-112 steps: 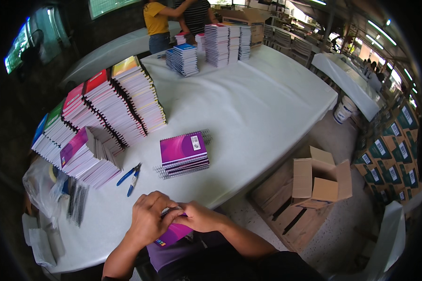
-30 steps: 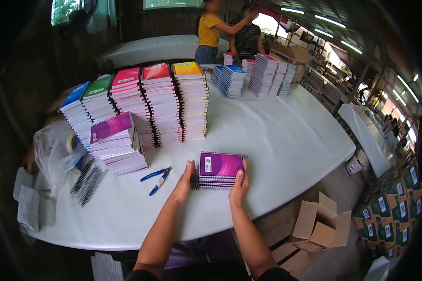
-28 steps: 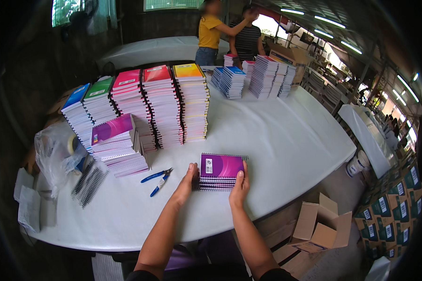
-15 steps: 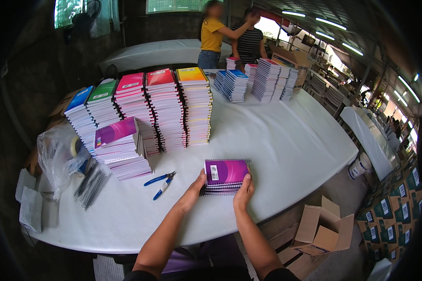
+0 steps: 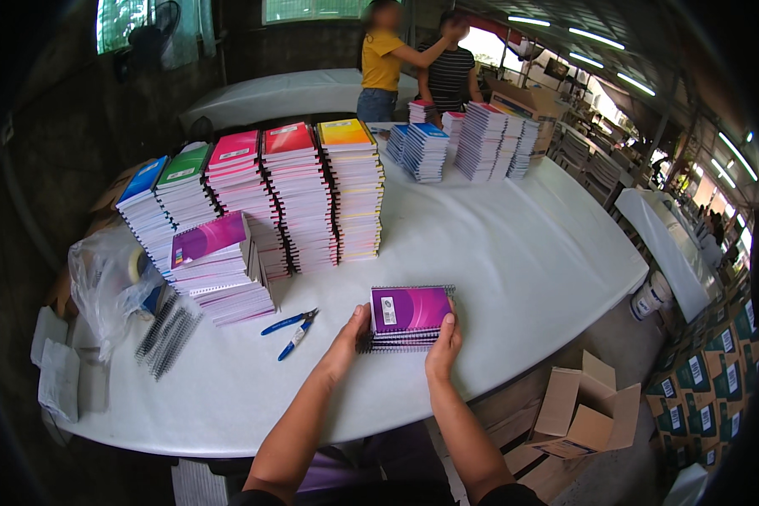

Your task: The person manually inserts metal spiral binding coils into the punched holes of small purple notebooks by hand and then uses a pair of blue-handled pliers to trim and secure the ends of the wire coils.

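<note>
Between my two hands is a small stack of purple spiral-bound notebooks (image 5: 415, 310), cover side up, with a white label on the top one. My left hand (image 5: 344, 341) presses on the stack's left side. My right hand (image 5: 444, 347) is closed against its right side, thumb along the edge. Coils show along the near and far edges. Left of my left hand lie blue-handled pliers (image 5: 289, 330) with their handles spread. Farther left stands a taller pile of purple notebooks (image 5: 219, 268), and beside it several loose black wire coils (image 5: 169, 334).
Tall stacks of notebooks, such as the yellow one (image 5: 352, 194), line the table's (image 5: 514, 278) far left. More stacks (image 5: 481, 143) stand at the far end, near two people. A clear plastic bag (image 5: 110, 287) lies at left. An open cardboard box (image 5: 584, 413) sits below the right edge.
Almost nothing differs. My hands and the notebook stack keep the same hold, with only a tiny shift of the whole view.
</note>
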A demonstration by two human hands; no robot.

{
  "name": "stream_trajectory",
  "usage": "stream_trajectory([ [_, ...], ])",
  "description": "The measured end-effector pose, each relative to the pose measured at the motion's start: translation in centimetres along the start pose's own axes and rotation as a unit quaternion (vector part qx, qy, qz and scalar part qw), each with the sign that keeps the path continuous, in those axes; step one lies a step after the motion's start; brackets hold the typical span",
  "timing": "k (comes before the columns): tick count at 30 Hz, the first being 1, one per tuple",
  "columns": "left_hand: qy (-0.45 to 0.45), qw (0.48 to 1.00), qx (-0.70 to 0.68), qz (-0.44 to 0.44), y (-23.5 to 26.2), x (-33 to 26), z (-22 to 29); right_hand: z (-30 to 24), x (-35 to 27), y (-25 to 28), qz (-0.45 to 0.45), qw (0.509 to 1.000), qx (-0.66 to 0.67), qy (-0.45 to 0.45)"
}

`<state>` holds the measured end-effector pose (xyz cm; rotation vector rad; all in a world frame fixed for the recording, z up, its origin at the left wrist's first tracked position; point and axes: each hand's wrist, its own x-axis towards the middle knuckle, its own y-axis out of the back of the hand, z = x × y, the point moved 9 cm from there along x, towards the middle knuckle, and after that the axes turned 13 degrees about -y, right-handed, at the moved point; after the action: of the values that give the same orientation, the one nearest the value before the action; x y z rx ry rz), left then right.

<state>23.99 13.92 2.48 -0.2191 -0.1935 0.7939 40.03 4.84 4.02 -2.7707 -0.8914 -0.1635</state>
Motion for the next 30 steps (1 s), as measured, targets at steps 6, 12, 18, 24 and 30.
stream_trajectory([
  [6,0.009,1.000,-0.027,0.003,0.9,0.5,-1.1,-0.2,-0.1,0.0,0.000,1.000,-0.011,-0.002],
  [12,0.020,0.999,-0.035,0.031,1.8,0.6,-2.2,0.2,0.0,0.0,-0.006,1.000,-0.004,-0.013],
  [18,-0.006,0.999,-0.036,0.013,1.7,0.9,-2.0,0.2,0.0,0.1,-0.007,1.000,-0.004,-0.013],
  [24,-0.002,0.996,-0.001,0.086,2.3,0.6,-1.7,0.1,-0.2,0.5,0.017,1.000,-0.014,-0.003],
  [30,-0.382,0.803,0.363,0.277,4.2,-5.2,13.2,-0.9,-0.6,1.4,0.066,0.996,-0.021,0.056],
])
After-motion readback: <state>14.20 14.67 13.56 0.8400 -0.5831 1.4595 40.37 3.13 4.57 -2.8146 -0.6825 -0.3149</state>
